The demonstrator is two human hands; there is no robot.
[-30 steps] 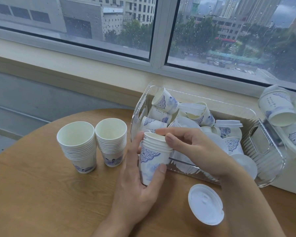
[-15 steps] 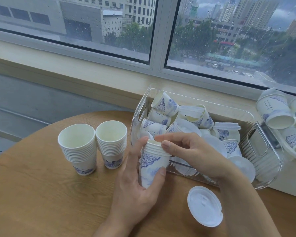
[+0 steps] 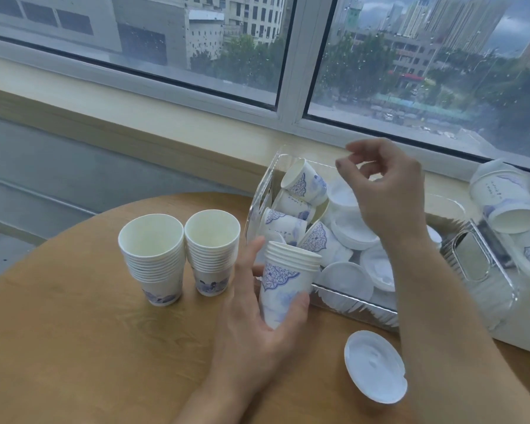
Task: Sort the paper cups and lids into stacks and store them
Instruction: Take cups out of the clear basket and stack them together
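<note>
My left hand (image 3: 251, 325) grips a short stack of white paper cups with blue patterns (image 3: 283, 283), held upright just above the round wooden table (image 3: 74, 347). My right hand (image 3: 383, 191) hovers above the clear plastic bin (image 3: 484, 289), fingers loosely curled and holding nothing. Inside the bin lie several loose patterned cups (image 3: 303, 182) and white lids (image 3: 346, 280). Two taller cup stacks (image 3: 153, 258) (image 3: 211, 249) stand on the table to the left. A small pile of white lids (image 3: 375, 370) lies on the table near my right forearm.
A second container with more patterned cups (image 3: 505, 203) sits at the far right, beside the bin. A window sill (image 3: 166, 117) and window run behind the table. The table's left and front parts are bare wood.
My right hand has lifted off the rim of the held cup stack and risen above the bin. My left hand keeps its grip on the stack in about the same place.
</note>
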